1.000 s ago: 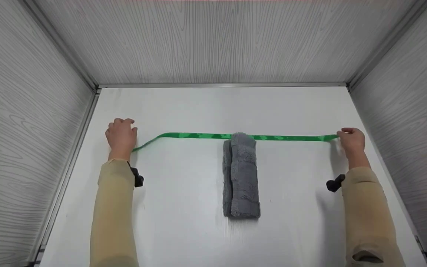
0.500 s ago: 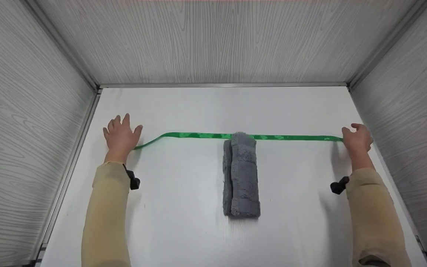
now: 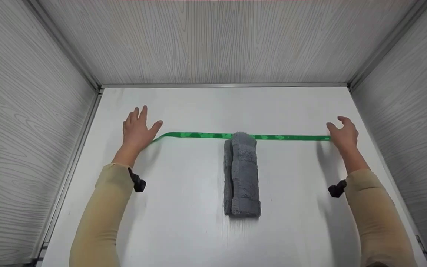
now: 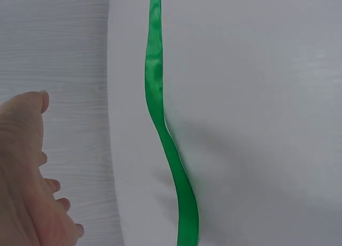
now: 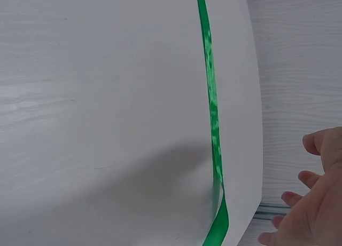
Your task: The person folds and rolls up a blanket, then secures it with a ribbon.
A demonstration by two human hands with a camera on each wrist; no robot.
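Note:
A long green ribbon point(image 3: 198, 135) runs from left to right across the white table. A folded, fluffy grey towel point(image 3: 245, 174) lies over its middle, hiding a short stretch. My left hand point(image 3: 136, 130), fingers spread, hovers over the ribbon's left part and covers that end. Toward the right, my right hand point(image 3: 344, 136) is over the other end, thumb and fingers apart, holding nothing. In the left wrist view the left hand point(image 4: 29, 171) is apart from the ribbon point(image 4: 155, 70). The right wrist view has the right hand point(image 5: 315, 203) beside the ribbon point(image 5: 214, 112), also apart from it.
Wood-grain panels enclose the white table point(image 3: 184, 193): a back wall point(image 3: 213, 40), a left wall point(image 3: 24, 122) and a right wall point(image 3: 406, 111). A metal edge strip point(image 3: 224, 85) runs along the back. Small black wrist devices point(image 3: 138, 183) sit at both cuffs.
My right hand has let go of the ribbon's right end and, after drifting right, has come back left. My left hand has spread its fingers and moved right and away from me. The towel stays put.

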